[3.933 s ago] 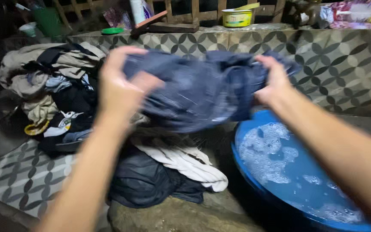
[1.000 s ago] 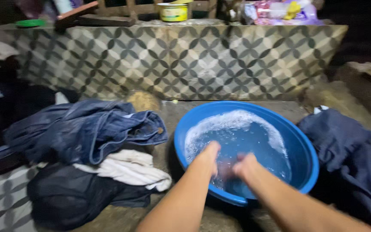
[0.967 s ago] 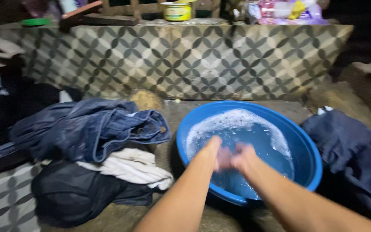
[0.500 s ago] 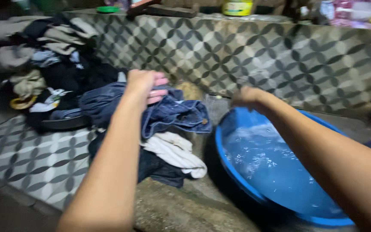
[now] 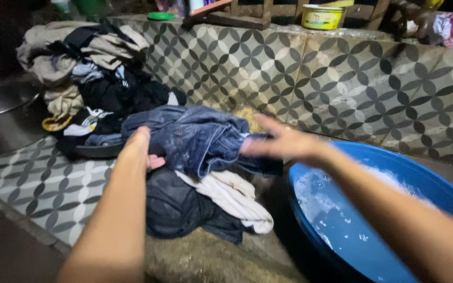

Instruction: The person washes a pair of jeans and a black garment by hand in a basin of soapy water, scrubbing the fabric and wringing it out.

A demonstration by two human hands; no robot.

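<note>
Against the patterned tiled wall point(image 5: 342, 89), the left hand point(image 5: 141, 149) and the right hand point(image 5: 281, 142), both spread open, touch the crumpled blue denim garment point(image 5: 195, 139), likely heavy, limp and wet, best gripped by bunched folds.

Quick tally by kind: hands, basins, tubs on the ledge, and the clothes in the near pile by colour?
Hands: 2 (left hand, right hand)
Blue basin: 1
Yellow tub: 1
Blue denim garment: 1
White garment: 1
Dark garment: 1
Total: 7
The back heap is too tangled to count.
</note>
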